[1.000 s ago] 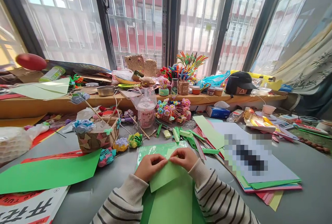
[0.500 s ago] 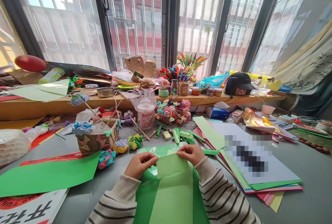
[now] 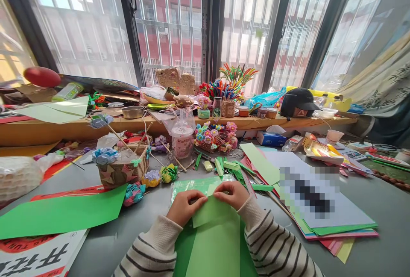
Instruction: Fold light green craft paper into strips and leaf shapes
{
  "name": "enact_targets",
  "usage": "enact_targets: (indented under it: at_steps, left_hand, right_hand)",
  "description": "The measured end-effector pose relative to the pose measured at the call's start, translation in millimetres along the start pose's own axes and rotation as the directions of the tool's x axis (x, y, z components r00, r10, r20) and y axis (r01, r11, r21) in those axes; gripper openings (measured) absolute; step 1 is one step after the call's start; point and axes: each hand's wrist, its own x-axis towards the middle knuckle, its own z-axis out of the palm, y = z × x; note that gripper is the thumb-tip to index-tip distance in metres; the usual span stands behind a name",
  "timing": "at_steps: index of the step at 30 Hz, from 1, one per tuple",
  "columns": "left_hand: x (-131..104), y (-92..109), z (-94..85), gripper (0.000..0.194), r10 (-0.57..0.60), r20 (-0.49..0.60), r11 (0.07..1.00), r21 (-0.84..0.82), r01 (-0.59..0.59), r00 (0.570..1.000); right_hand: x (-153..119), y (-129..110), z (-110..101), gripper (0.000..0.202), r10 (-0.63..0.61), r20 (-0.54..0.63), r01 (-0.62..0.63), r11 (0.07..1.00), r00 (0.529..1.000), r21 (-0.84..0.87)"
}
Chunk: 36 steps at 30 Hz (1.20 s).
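A light green paper sheet (image 3: 214,243) lies over darker green paper (image 3: 185,243) in front of me, its upper part folded or overlapped by a light green piece. My left hand (image 3: 187,205) pinches the top edge of the light green paper. Close beside it, my right hand (image 3: 231,193) pinches the same edge, thumb and forefinger together. The two hands' fingertips almost meet. Under the far end lies a clear plastic sleeve (image 3: 182,187).
A basket with paper flowers (image 3: 123,172) and a lidded cup (image 3: 182,140) stand beyond on the left. Green paper scraps (image 3: 230,166) lie ahead. At right is a paper stack (image 3: 320,191); at left, a green sheet (image 3: 64,213).
Both hands have come closer together at the paper's top edge; my left hand moved right and my right hand slightly left. The upper paper is now tilted and bent. The view shifted slightly.
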Motion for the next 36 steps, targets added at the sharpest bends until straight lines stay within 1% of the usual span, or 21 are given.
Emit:
enact_targets:
  at_steps: [4,8,12,14,17,19,20,22,25,27,29,31,33,35,36]
  left_hand:
    - [-1,-1,-0.8,0.028,0.034,0.039,0.999,0.013,-0.034,0.999]
    - [-1,-3,-1.8,0.027,0.001,0.014,1.0,-0.028,-0.001,1.0]
    - [1,-11,-2.2,0.026,-0.048,-0.045,0.997,-0.069,0.044,0.998]
    - [1,-16,-1.9,0.026,-0.06,-0.079,0.995,-0.082,0.054,0.995]
    - [2,-19,-1.1,0.026,-0.069,-0.098,0.994,-0.09,0.06,0.993]
    - [2,-18,-1.0,0.026,-0.07,-0.077,0.994,-0.09,0.063,0.995]
    - [1,-16,-1.3,0.026,-0.067,-0.061,0.994,-0.086,0.062,0.996]
    - [0,-12,-2.7,0.026,-0.062,-0.035,0.995,-0.08,0.059,0.997]
    - [-1,-8,-6.2,0.026,-0.075,-0.029,0.994,-0.087,0.072,0.997]
    - [-1,-10,-8.6,0.026,-0.093,-0.036,0.99,-0.113,0.089,0.995]
    - [0,-16,-10.8,0.028,-0.116,-0.047,0.982,-0.154,0.108,0.992]
    - [1,-25,-12.9,0.03,-0.155,-0.09,0.971,-0.2,0.134,0.984]
    - [2,-33,-14.7,0.03,-0.196,-0.175,0.962,-0.224,0.155,0.965]
    - [3,-36,-15.1,0.03,-0.219,-0.261,0.959,-0.233,0.158,0.94]
    - [3,-35,-14.5,0.03,-0.212,-0.288,0.961,-0.235,0.146,0.934]
  right_hand:
    - [0,-2,5,0.017,-0.015,0.045,0.015,1.0,0.999,-0.012]
    - [0,3,-1,0.017,0.035,0.054,-0.035,0.999,0.998,-0.003]
    - [1,15,-18,0.02,0.087,-0.006,-0.087,0.993,0.996,0.081]
    - [2,20,-25,0.025,0.112,-0.07,-0.103,0.988,0.991,0.117]
    - [3,17,-25,0.031,0.107,-0.138,-0.086,0.985,0.985,0.151]
    - [3,11,-16,0.028,0.047,-0.111,-0.038,0.996,0.993,0.084]
    - [3,7,-11,0.024,0.014,-0.073,-0.012,1.0,0.997,0.028]
    - [3,1,1,0.018,0.003,-0.009,-0.004,0.997,1.0,-0.077]
    - [2,-3,8,0.018,0.001,-0.011,-0.002,0.988,1.0,-0.152]
    - [3,-3,7,0.019,0.007,-0.034,-0.012,0.988,0.999,-0.155]
    - [3,-2,3,0.019,0.017,-0.047,-0.024,0.989,0.999,-0.147]
    - [3,1,-1,0.017,0.021,-0.054,-0.028,0.989,0.998,-0.144]
    - [4,3,-3,0.016,0.026,-0.068,-0.036,0.988,0.997,-0.152]
    - [4,5,-3,0.016,0.032,-0.078,-0.044,0.987,0.996,-0.153]
    - [4,5,-2,0.016,0.033,-0.076,-0.044,0.988,0.997,-0.147]
